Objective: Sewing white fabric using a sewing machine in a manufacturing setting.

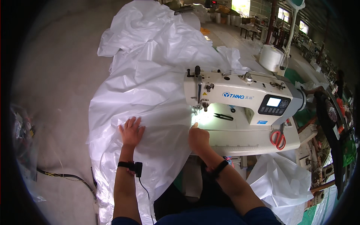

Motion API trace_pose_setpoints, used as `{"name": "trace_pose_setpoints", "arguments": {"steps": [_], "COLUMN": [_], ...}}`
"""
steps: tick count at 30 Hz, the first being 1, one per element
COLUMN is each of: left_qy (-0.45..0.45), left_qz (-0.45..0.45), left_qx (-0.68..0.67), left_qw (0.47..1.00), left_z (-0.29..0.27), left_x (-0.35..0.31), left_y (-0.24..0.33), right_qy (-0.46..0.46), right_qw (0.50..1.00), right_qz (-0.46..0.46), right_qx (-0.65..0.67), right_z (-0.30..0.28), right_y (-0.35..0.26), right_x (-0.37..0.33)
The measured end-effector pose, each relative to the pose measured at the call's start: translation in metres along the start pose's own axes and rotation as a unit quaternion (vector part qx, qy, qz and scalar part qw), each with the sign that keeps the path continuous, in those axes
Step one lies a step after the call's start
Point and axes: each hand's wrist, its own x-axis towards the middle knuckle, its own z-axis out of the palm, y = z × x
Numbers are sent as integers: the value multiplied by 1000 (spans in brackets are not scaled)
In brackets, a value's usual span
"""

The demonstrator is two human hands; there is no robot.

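Note:
A large sheet of thin white plastic-like material (pixel 150 93) lies in loose folds over the table and runs under the needle end of a white sewing machine (pixel 232 88). My left hand (pixel 131 131) rests flat on the sheet with its fingers spread, to the left of the needle. Just in front of the lit needle area, my right hand (pixel 198 138) is closed at the sheet's right edge and appears to pinch it. The curled fingers hide part of that edge. Black thread snips (pixel 223 117) lie on the machine bed, right of the needle.
Red-handled scissors (pixel 278 139) lie at the right end of the machine bed. A white thread cone (pixel 270 58) stands behind the machine. More white sheeting (pixel 279 180) hangs below the bed at right. A black cable (pixel 67 175) runs along the floor at left.

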Motion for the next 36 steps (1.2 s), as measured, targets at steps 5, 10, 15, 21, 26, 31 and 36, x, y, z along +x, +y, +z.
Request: {"name": "trace_pose_setpoints", "arguments": {"steps": [5, 10, 15, 21, 26, 31, 36], "left_qy": [-35, -33, -11, -2, 30, 146, 177], "left_qz": [-9, -14, -19, -27, -20, 50, 5], "left_qx": [-8, -11, -5, 0, 11, 106, 154], "left_qw": [999, 999, 1000, 1000, 999, 982, 972], "left_z": [-4, 0, 6, 10, 16, 17, -14], "left_x": [21, 30, 32, 33, 34, 31, 32], "left_y": [6, 10, 10, 7, 4, -4, -34], "right_qy": [32, 1, 47, 41, 74, 77, 150], "right_qw": [999, 999, 998, 999, 996, 995, 979], "right_qz": [4, 11, -5, -20, -42, -40, -18], "right_qx": [32, 45, 30, 23, 32, 43, 136], "right_z": [3, 7, 12, 10, 10, 18, 18], "right_y": [3, 7, 12, 14, 16, 20, 19], "right_x": [18, 21, 22, 24, 25, 26, 19]}}
